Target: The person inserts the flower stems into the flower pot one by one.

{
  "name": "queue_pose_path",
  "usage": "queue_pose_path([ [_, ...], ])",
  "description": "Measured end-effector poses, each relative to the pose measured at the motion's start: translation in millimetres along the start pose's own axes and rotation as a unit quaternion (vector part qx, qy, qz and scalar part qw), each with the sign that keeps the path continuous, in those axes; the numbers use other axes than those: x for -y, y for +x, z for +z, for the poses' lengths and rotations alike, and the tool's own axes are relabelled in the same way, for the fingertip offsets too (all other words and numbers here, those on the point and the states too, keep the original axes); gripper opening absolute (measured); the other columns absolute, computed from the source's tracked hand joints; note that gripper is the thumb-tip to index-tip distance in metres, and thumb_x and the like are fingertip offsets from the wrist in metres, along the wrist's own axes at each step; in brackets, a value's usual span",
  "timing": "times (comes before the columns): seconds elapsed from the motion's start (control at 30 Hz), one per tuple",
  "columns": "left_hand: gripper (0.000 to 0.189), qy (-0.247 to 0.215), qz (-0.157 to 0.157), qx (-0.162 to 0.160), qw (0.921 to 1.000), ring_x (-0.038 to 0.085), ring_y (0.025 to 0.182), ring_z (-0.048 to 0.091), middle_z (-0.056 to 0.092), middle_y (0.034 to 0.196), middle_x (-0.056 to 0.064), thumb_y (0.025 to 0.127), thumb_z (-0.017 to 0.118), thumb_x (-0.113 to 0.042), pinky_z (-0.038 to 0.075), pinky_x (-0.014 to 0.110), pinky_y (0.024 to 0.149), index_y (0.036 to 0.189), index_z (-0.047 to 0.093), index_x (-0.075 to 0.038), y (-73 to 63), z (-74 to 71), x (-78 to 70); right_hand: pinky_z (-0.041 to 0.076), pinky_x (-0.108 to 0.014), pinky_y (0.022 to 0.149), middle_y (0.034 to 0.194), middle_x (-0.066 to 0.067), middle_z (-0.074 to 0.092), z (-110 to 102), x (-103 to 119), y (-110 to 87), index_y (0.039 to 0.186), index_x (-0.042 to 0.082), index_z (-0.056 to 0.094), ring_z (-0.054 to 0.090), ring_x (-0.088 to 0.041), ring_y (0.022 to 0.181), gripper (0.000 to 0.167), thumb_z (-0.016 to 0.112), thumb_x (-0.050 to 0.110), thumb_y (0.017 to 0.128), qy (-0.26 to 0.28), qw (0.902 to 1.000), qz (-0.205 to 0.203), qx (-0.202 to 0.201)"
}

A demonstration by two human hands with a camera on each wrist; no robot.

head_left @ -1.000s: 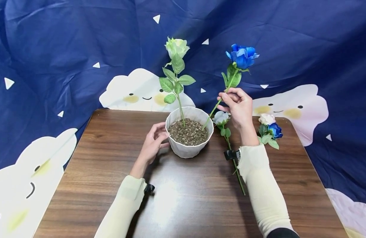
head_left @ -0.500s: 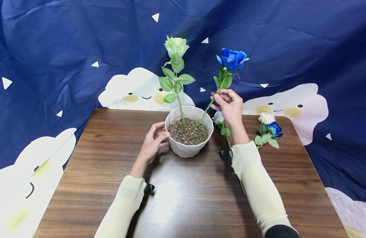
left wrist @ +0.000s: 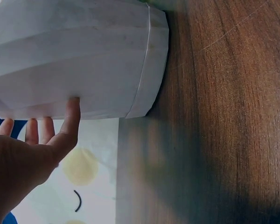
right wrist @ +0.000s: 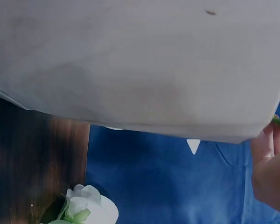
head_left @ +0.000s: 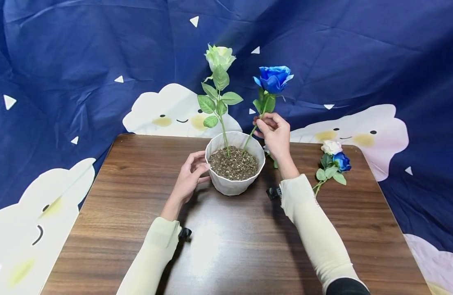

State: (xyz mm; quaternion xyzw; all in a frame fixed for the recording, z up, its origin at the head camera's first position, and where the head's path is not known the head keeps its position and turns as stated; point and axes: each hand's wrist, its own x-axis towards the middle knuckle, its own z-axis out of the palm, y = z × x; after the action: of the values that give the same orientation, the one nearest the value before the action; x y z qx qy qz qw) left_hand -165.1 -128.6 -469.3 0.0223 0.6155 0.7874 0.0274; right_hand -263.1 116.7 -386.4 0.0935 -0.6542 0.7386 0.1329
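Observation:
A white flower pot [head_left: 230,186] filled with brown soil [head_left: 232,167] stands near the table's back edge. My left hand [head_left: 187,178] holds its left side, the thumb on the near face and the fingers further back. A blue rose [head_left: 273,80] leans right above the pot, its stem pinched between the thumb and fingers of my right hand [head_left: 279,137]. The stem's lower end meets the soil at the pot's right side. A pale green rose [head_left: 219,58] stands upright in the soil, left of the blue one.
A white rose [right wrist: 86,203] lies on the wooden table [head_left: 145,164] right of the pot, mostly hidden under my right arm in the head view. Further right lie another white rose [head_left: 331,146] and a second blue rose [head_left: 342,161]. A dark blue cloth [head_left: 101,41] hangs behind.
My right hand has moved left with the blue rose, bringing it more upright and its stem base further into the pot. My left hand and the pot have stayed in place.

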Motion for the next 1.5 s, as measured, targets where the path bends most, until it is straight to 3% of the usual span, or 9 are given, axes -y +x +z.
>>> queue_pose_path([
  [0.23,0.051,0.004,-0.004,0.0,1.0,0.027,0.114,0.054,0.048,0.135,0.024,0.095,0.061,-0.005,0.056,0.058,0.091,0.143,0.045,-0.002,-0.3,0.4,0.3,0.063,-0.028,0.07,0.096,-0.012,0.072,3,-5,0.1,0.108,-0.017,0.058,0.071,-0.016,0.085,0.018,0.065,-0.007,0.095,-0.036,0.9988,0.015,0.031],
  [0.5,0.05,0.003,-0.004,-0.003,1.0,0.024,0.112,0.055,0.05,0.133,0.022,0.095,0.061,-0.005,0.055,0.059,0.091,0.143,0.046,-0.003,0.1,1.1,1.0,0.062,-0.027,0.071,0.106,-0.037,0.066,5,-12,-0.7,0.105,-0.015,0.056,0.07,-0.006,0.08,0.015,0.064,-0.005,0.096,-0.076,0.9945,0.011,0.072],
  [0.77,0.05,0.004,-0.001,-0.001,1.0,0.025,0.112,0.055,0.05,0.134,0.023,0.095,0.061,-0.005,0.054,0.062,0.091,0.143,0.046,-0.004,-0.6,2.4,-0.3,0.063,-0.03,0.072,0.106,-0.034,0.066,6,-14,-1.8,0.102,-0.012,0.056,0.069,-0.004,0.08,0.012,0.062,-0.004,0.097,-0.108,0.9909,0.01,0.079],
  [0.93,0.05,0.003,-0.003,-0.002,1.0,0.024,0.111,0.055,0.049,0.134,0.024,0.095,0.061,-0.004,0.054,0.063,0.091,0.143,0.046,-0.004,-1.5,2.6,-0.5,0.063,-0.036,0.072,0.104,-0.035,0.067,7,-17,-3.9,0.1,-0.008,0.06,0.071,-0.017,0.083,0.005,0.062,-0.007,0.096,-0.128,0.9881,-0.013,0.085],
  [1.03,0.05,0.002,-0.002,-0.002,1.0,0.024,0.111,0.055,0.049,0.134,0.024,0.095,0.061,-0.004,0.054,0.063,0.091,0.143,0.046,-0.003,-1.8,3.0,-0.7,0.063,-0.032,0.071,0.101,-0.032,0.069,8,-19,-5.5,0.099,-0.005,0.06,0.071,-0.032,0.087,0.003,0.062,-0.006,0.097,-0.143,0.9856,-0.032,0.085],
  [1.13,0.05,0.002,-0.002,-0.001,1.0,0.024,0.111,0.055,0.049,0.134,0.025,0.095,0.06,-0.004,0.054,0.063,0.091,0.143,0.046,-0.003,-1.8,3.5,-1.0,0.062,-0.028,0.069,0.098,-0.027,0.071,9,-21,-7.2,0.098,-0.007,0.06,0.071,-0.037,0.089,0.006,0.063,-0.002,0.098,-0.161,0.9819,-0.054,0.083],
  [1.23,0.05,0.001,-0.003,-0.001,1.0,0.024,0.11,0.055,0.049,0.134,0.025,0.095,0.06,-0.003,0.054,0.062,0.09,0.143,0.046,-0.002,-1.6,3.9,-0.8,0.062,-0.028,0.067,0.095,-0.021,0.073,9,-22,-9.5,0.099,-0.007,0.062,0.072,-0.032,0.086,0.008,0.063,0.001,0.099,-0.206,0.971,-0.092,0.079],
  [1.37,0.05,0.0,-0.002,-0.002,1.0,0.024,0.111,0.055,0.049,0.134,0.025,0.094,0.06,-0.003,0.055,0.062,0.09,0.142,0.046,-0.002,-1.2,3.7,-0.7,0.062,-0.034,0.065,0.094,-0.014,0.075,9,-25,-11.8,0.101,-0.003,0.063,0.072,-0.026,0.078,0.008,0.061,0.006,0.101,-0.278,0.9469,-0.145,0.072],
  [1.5,0.05,-0.001,0.0,-0.005,1.0,0.024,0.111,0.055,0.049,0.134,0.024,0.095,0.06,-0.002,0.054,0.064,0.091,0.142,0.046,-0.003,-1.1,3.2,-0.4,0.061,-0.035,0.065,0.094,-0.012,0.075,10,-25,-13.6,0.103,-0.001,0.063,0.071,-0.024,0.074,0.009,0.061,0.007,0.101,-0.314,0.932,-0.165,0.076],
])
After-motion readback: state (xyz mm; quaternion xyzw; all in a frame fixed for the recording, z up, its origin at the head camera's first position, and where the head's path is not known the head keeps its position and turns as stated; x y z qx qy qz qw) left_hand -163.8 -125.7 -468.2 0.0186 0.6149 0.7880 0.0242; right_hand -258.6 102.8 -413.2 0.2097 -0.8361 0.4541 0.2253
